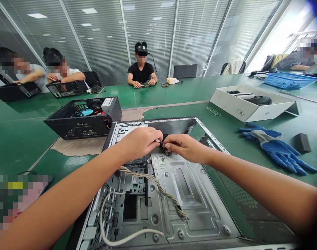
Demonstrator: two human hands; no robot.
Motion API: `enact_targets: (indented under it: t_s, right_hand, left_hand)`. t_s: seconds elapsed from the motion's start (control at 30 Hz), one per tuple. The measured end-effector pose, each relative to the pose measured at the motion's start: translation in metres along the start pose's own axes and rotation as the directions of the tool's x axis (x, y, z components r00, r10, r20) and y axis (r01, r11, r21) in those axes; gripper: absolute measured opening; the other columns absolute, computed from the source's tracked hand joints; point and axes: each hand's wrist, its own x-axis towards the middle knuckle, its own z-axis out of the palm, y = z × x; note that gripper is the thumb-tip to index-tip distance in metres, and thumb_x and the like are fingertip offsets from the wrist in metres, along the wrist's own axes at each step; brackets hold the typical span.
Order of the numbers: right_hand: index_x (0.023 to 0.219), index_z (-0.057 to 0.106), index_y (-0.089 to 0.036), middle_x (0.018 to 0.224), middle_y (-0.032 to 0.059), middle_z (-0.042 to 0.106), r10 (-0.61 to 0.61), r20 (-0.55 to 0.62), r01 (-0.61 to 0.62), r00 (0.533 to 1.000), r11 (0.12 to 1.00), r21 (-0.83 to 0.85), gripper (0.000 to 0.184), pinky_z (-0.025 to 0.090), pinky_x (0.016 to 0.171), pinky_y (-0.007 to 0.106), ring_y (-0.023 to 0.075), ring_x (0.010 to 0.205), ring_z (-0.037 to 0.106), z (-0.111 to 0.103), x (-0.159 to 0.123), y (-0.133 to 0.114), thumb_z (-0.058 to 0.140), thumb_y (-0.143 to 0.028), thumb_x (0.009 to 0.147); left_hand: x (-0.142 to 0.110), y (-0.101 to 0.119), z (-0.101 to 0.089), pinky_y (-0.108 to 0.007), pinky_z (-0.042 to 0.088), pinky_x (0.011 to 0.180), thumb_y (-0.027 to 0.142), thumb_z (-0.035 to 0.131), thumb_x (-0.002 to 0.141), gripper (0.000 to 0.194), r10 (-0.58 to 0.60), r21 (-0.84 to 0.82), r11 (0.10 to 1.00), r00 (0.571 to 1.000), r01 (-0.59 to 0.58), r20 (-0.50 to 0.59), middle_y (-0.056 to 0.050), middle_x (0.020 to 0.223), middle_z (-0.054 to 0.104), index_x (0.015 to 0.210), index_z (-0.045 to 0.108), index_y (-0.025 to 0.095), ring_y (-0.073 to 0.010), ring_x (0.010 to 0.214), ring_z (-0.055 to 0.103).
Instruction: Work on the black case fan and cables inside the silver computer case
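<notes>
An open metal computer case (184,180) lies on the green table in front of me, its bare inner panel facing up. Over its far part, my left hand (145,139) is closed in a pinch on a thin cable (160,142) with a small white end. My right hand (183,147) pinches the dark part of the same cable just to the right. Behind the fingers, a dark round part in the case is mostly covered. A twisted beige cable bundle (158,184) and a loose white cable (129,237) lie across the panel below my hands.
A second black computer case (90,116) with parts inside stands on cardboard (75,147) at the left. To the right are a white box (252,106), blue gloves (278,149), a dark block (301,143) and a blue basket (291,80). Several people work around the table.
</notes>
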Motion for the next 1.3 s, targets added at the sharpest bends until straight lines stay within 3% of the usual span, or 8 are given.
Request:
enact_targets:
  t_s: [0.53, 0.63, 0.77, 0.9, 1.03, 1.1, 1.23, 1.3]
  right_hand:
    - [0.072, 0.06, -0.019, 0.069, 0.0006, 0.059, -0.084, -0.077, 0.071, 0.993, 0.986, -0.152, 0.019, 0.037, 0.063, 0.027, 0.0129, 0.063, 0.049, 0.003, 0.004, -0.001, 0.055, -0.026, 0.089]
    - [0.073, 0.061, -0.019, 0.072, 0.0024, 0.059, -0.159, -0.092, 0.134, 0.983, 0.964, -0.228, 0.021, 0.039, 0.065, 0.028, 0.0138, 0.066, 0.05, 0.006, 0.004, 0.002, 0.053, -0.025, 0.091]
    - [0.074, 0.062, -0.018, 0.076, 0.0052, 0.059, -0.197, -0.07, 0.167, 0.978, 0.937, -0.306, 0.026, 0.039, 0.067, 0.03, 0.0157, 0.07, 0.051, 0.01, 0.004, 0.005, 0.048, -0.027, 0.094]
    - [0.079, 0.06, -0.019, 0.075, 0.0029, 0.06, -0.148, -0.091, 0.124, 0.985, 0.966, -0.226, 0.018, 0.039, 0.066, 0.029, 0.0141, 0.068, 0.05, 0.01, 0.005, 0.004, 0.05, -0.024, 0.092]
    - [0.076, 0.057, -0.02, 0.071, 0.0007, 0.057, -0.118, -0.125, 0.09, 0.985, 0.974, -0.208, 0.015, 0.037, 0.064, 0.028, 0.0133, 0.065, 0.049, 0.007, 0.006, 0.002, 0.051, -0.023, 0.09]
    - [0.074, 0.056, -0.02, 0.071, 0.0011, 0.057, -0.125, -0.142, 0.092, 0.982, 0.971, -0.222, 0.015, 0.037, 0.064, 0.029, 0.0137, 0.065, 0.049, 0.007, 0.006, 0.001, 0.052, -0.024, 0.089]
    - [0.075, 0.055, -0.021, 0.074, 0.0028, 0.058, -0.16, -0.173, 0.114, 0.972, 0.962, -0.246, 0.017, 0.039, 0.066, 0.03, 0.015, 0.068, 0.051, 0.008, 0.006, 0.002, 0.05, -0.026, 0.09]
    - [0.076, 0.056, -0.021, 0.076, 0.0036, 0.059, -0.169, -0.171, 0.123, 0.971, 0.959, -0.254, 0.018, 0.039, 0.067, 0.03, 0.0153, 0.069, 0.052, 0.008, 0.006, 0.002, 0.048, -0.026, 0.091]
  left_hand:
    - [0.003, 0.004, 0.005, -0.028, 0.037, 0.065, 0.026, 0.05, 0.09, 0.018, -0.07, -0.058, 0.996, 0.996, 0.073, 0.055, -0.003, 0.08, 0.066, 0.086, 0.067, 0.019, -0.0144, 0.07, 0.056]
    - [0.004, 0.006, 0.005, -0.027, 0.038, 0.061, 0.027, 0.052, 0.087, 0.02, -0.2, -0.218, 0.952, 0.975, 0.217, 0.096, 0.0, 0.066, 0.065, 0.076, 0.066, 0.018, -0.0131, 0.062, 0.056]
    - [0.005, 0.006, 0.006, -0.026, 0.041, 0.057, 0.026, 0.054, 0.082, 0.016, -0.363, -0.414, 0.794, 0.893, 0.446, 0.266, 0.003, 0.051, 0.06, 0.071, 0.062, 0.018, -0.0117, 0.05, 0.057]
    - [0.003, 0.005, 0.006, -0.025, 0.041, 0.059, 0.024, 0.057, 0.079, 0.014, -0.284, -0.426, 0.846, 0.947, 0.321, 0.149, 0.005, 0.06, 0.062, 0.09, 0.065, 0.018, -0.0098, 0.053, 0.054]
    - [0.002, 0.004, 0.007, -0.025, 0.04, 0.058, 0.023, 0.056, 0.081, 0.009, -0.24, -0.38, 0.888, 0.965, 0.26, 0.101, 0.004, 0.062, 0.062, 0.082, 0.063, 0.019, -0.0095, 0.056, 0.052]
    - [0.004, 0.004, 0.009, -0.025, 0.042, 0.057, 0.024, 0.055, 0.081, 0.009, -0.312, -0.428, 0.837, 0.94, 0.341, 0.14, 0.003, 0.062, 0.063, 0.079, 0.061, 0.018, -0.0098, 0.055, 0.056]
    - [0.008, 0.003, 0.015, -0.024, 0.045, 0.05, 0.026, 0.049, 0.083, 0.01, -0.41, -0.597, 0.606, 0.85, 0.525, 0.331, -0.001, 0.068, 0.066, 0.082, 0.055, 0.018, -0.0103, 0.048, 0.061]
    - [0.01, 0.003, 0.017, -0.024, 0.044, 0.048, 0.025, 0.046, 0.085, 0.011, -0.405, -0.626, 0.572, 0.846, 0.53, 0.347, -0.001, 0.07, 0.067, 0.086, 0.054, 0.018, -0.0104, 0.048, 0.062]
